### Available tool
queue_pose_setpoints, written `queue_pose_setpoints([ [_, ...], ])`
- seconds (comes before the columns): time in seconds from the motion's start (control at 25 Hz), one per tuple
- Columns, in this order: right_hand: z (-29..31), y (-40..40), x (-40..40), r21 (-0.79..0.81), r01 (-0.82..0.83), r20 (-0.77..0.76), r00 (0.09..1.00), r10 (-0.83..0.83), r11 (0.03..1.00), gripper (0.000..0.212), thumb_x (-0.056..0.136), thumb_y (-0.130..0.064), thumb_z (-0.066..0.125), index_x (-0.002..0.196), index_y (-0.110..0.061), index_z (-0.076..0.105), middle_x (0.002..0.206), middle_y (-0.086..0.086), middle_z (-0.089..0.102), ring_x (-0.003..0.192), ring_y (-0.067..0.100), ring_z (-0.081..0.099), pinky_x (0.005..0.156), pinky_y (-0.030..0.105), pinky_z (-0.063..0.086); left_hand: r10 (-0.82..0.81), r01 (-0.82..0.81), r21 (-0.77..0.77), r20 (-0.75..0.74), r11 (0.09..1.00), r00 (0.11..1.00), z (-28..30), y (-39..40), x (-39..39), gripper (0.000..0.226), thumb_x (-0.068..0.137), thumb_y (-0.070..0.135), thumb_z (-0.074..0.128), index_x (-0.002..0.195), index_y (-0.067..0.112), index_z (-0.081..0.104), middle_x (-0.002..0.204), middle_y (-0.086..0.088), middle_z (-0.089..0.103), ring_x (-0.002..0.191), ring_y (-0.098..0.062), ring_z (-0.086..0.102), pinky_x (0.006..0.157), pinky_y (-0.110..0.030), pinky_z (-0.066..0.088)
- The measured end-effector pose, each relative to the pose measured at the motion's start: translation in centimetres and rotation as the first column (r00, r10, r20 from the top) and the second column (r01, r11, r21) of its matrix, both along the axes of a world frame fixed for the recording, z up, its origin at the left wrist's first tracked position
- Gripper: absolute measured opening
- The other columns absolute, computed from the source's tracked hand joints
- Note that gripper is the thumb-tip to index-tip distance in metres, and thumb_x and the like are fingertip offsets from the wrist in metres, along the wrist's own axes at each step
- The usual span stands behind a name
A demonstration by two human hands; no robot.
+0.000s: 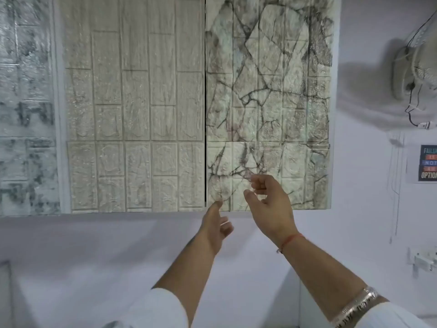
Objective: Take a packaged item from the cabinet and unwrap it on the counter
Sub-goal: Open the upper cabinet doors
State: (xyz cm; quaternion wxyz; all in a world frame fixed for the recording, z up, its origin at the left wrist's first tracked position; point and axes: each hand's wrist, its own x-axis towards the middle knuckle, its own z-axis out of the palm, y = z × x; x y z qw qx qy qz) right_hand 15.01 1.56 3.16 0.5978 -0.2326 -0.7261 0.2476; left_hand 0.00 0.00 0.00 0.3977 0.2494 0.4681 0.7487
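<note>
A wall cabinet fills the upper view, both doors closed. The left door (pixel 134 110) has a pale brick pattern, the right door (pixel 269 95) a cracked-stone pattern, with a dark gap between them. My left hand (pixel 216 227) is raised just below the gap, its forefinger tip touching the bottom corner of the right door. My right hand (pixel 269 202) hovers in front of the lower part of the right door, fingers curled and apart, holding nothing. No packaged item is visible.
A white wall (pixel 118 256) runs below the cabinet. A wall fan (pixel 416 65) with a dangling wire hangs at the upper right. A small poster (pixel 428 163) and a switch fitting (pixel 423 259) sit at the right edge.
</note>
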Motion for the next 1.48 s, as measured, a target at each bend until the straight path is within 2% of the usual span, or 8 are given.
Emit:
queue_pose_setpoints([
  [0.12,0.1,1.1,-0.3,-0.031,0.041,0.077,0.996,-0.039,0.999,0.032,0.093,-0.027,0.069,0.124,-0.028,0.061,0.117,-0.009,0.065,0.108,0.011,0.062,0.096,0.036,0.054,-0.017,0.002,0.104,0.148,0.995,0.989,0.0,2.5,0.5,0.047,0.093,0.043,0.06,0.132,0.017,0.056,0.138,-0.015,0.053,0.129,-0.032,0.054,0.106,-0.041,0.049],
  [0.4,-1.1,0.5,0.7,0.024,0.015,0.255,0.967,-0.02,1.0,0.052,0.094,-0.04,0.065,0.143,-0.029,0.051,0.143,-0.009,0.053,0.134,0.012,0.05,0.11,0.032,0.043,-0.076,-0.125,0.406,0.443,0.905,0.893,-2.3,0.2,3.0,0.067,0.094,0.06,0.05,0.133,0.008,0.064,0.135,-0.017,0.067,0.126,-0.029,0.064,0.115,-0.045,0.043],
  [0.52,-2.1,-1.7,2.9,0.137,0.038,0.192,0.979,-0.065,0.99,0.063,0.092,-0.056,0.055,0.15,-0.034,0.043,0.154,-0.011,0.042,0.145,0.006,0.037,0.113,0.025,0.033,-0.158,0.051,0.401,0.238,0.915,0.958,-3.6,-5.2,6.2,0.064,0.1,0.059,0.041,0.126,0.008,0.069,0.125,-0.016,0.074,0.121,-0.028,0.068,0.11,-0.044,0.046],
  [0.6,-2.9,-3.5,5.1,0.151,0.063,0.014,0.998,-0.066,0.987,0.058,0.094,-0.056,0.051,0.148,-0.035,0.047,0.154,-0.011,0.043,0.147,0.005,0.037,0.118,0.029,0.035,-0.078,0.127,0.322,-0.159,0.938,0.984,-3.0,-7.5,9.0,0.041,0.105,0.033,0.041,0.115,0.008,0.072,0.114,-0.012,0.078,0.111,-0.027,0.07,0.101,-0.042,0.053],
  [0.76,-4.6,-6.6,10.4,-0.001,0.029,-0.301,0.953,-0.028,1.0,0.053,0.095,-0.051,0.049,0.143,-0.03,0.057,0.145,-0.009,0.058,0.137,0.008,0.054,0.114,0.04,0.047,-0.021,0.273,0.302,-0.634,0.914,0.773,-1.1,-8.8,14.7,0.02,0.104,0.032,0.048,0.11,0.028,0.066,0.109,0.005,0.075,0.107,-0.017,0.07,0.09,-0.036,0.058],
  [1.04,-5.0,-8.8,18.1,-0.092,0.106,-0.362,0.923,-0.132,0.99,0.042,0.097,-0.039,0.049,0.132,-0.022,0.067,0.127,-0.004,0.073,0.119,0.018,0.068,0.102,0.049,0.056,0.049,0.254,0.316,-0.707,0.914,0.705,-0.2,-10.3,22.3,0.017,0.102,0.024,0.054,0.118,0.029,0.058,0.121,0.008,0.068,0.106,0.0,0.065,0.087,-0.014,0.051],
  [1.24,-4.4,-9.5,22.6,-0.072,0.089,-0.316,0.943,-0.107,0.993,0.033,0.095,-0.022,0.064,0.128,-0.022,0.065,0.124,-0.01,0.071,0.111,0.007,0.069,0.08,0.026,0.056,0.085,0.25,0.315,-0.76,0.916,0.644,0.2,-10.7,25.9,0.04,0.103,0.016,0.049,0.14,0.03,0.052,0.136,0.015,0.061,0.119,0.003,0.059,0.086,-0.005,0.048],
  [1.48,-4.7,-10.3,27.3,0.187,0.318,-0.283,0.924,-0.259,0.929,0.047,0.084,-0.014,0.066,0.13,-0.021,0.059,0.125,-0.009,0.058,0.121,0.013,0.059,0.102,0.033,0.05,0.168,0.095,0.276,-0.787,0.956,0.594,-0.7,-11.2,29.1,0.047,0.104,0.024,0.05,0.149,0.035,0.044,0.15,0.014,0.05,0.128,-0.004,0.052,0.109,-0.028,0.044],
])
